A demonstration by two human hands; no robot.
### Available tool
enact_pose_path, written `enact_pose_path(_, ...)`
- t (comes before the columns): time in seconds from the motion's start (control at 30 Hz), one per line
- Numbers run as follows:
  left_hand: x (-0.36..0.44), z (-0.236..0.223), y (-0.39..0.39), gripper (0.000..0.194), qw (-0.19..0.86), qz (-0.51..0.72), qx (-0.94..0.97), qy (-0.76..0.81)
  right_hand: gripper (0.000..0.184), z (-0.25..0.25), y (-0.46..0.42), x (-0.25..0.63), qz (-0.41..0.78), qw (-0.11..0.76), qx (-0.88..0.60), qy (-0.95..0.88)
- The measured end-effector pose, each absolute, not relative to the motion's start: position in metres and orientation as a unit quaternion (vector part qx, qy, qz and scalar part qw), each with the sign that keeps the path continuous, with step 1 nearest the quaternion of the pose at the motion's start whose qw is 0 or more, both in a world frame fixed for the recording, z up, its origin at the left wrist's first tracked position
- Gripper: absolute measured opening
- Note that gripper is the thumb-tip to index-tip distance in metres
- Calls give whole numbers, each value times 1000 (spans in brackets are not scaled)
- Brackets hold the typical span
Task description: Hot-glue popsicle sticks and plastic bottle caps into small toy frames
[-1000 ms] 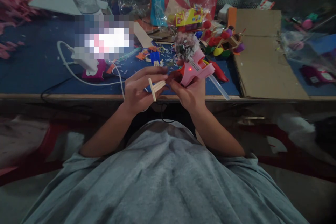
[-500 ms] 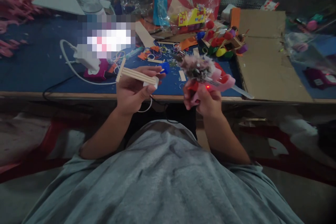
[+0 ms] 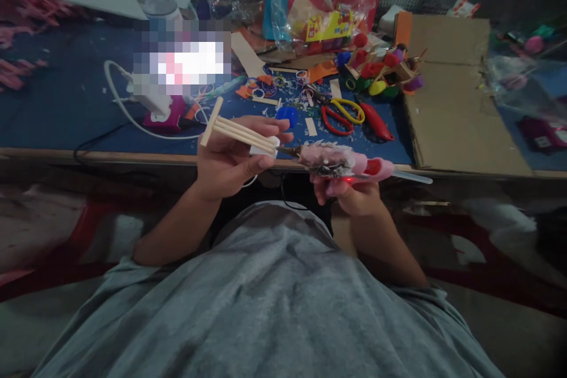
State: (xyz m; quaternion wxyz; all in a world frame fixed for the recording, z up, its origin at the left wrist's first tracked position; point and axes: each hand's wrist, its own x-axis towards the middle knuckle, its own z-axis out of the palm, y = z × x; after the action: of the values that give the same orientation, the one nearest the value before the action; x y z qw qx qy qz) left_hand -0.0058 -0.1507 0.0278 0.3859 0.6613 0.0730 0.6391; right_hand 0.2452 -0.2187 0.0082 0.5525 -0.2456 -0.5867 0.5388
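My left hand (image 3: 230,159) is closed around a small model of wooden sticks (image 3: 241,133), with a crosspiece at its left end and a white block (image 3: 264,149) at its right end. My right hand (image 3: 349,192) grips a pink hot glue gun (image 3: 361,164), its barrel coated in greyish fluff and residue. A clear glue stick (image 3: 413,177) juts out of the gun's rear, and a small red light glows near my fingers. The dark nozzle (image 3: 289,152) points left and is at the white block; whether they touch, I cannot tell.
Scissors with red and yellow handles (image 3: 341,115) lie beside a red tool handle (image 3: 376,121). Behind my left hand are a blue cap (image 3: 287,117) and a purple power socket (image 3: 163,115). Cardboard (image 3: 460,124) covers the right side; colourful stick pieces (image 3: 383,68) lie beside it.
The glue gun has come down and levelled, its nozzle moving to the white block. The scissors and red handle behind it now show. My left hand has shifted slightly right in view.
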Motion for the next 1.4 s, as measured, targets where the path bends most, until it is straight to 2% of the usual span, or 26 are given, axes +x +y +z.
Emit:
enact_pose_path(0.2, -5, 32, -153, 41, 386, 635, 667, 56, 41, 4, -219, 245, 531, 547, -264, -591)
enact_pose_path(0.47, -4, 32, -154, 39, 420, 647, 633, 72, 41, -1, -219, 242, 530, 562, -235, -590)
enact_pose_path(0.67, -4, 31, -157, 41, 425, 656, 615, 103, 28, -2, -220, 241, 541, 560, -207, -592)
enact_pose_path(0.83, -3, 32, -158, 44, 379, 653, 652, 74, 41, -2, -220, 238, 542, 572, -200, -582)
enact_pose_path(0.97, -2, 33, -158, 45, 371, 648, 662, 62, 39, -4, -220, 238, 536, 570, -205, -588)
enact_pose_path(1.1, -1, 33, -157, 47, 362, 651, 664, 62, 46, -4, -221, 238, 526, 570, -229, -588)
enact_pose_path(1.23, -1, 33, -156, 49, 365, 649, 665, 59, 41, -4, -220, 236, 523, 583, -217, -582)
enact_pose_path(1.4, 1, 33, -157, 47, 375, 658, 650, 64, 49, -4, -219, 236, 523, 586, -227, -575)
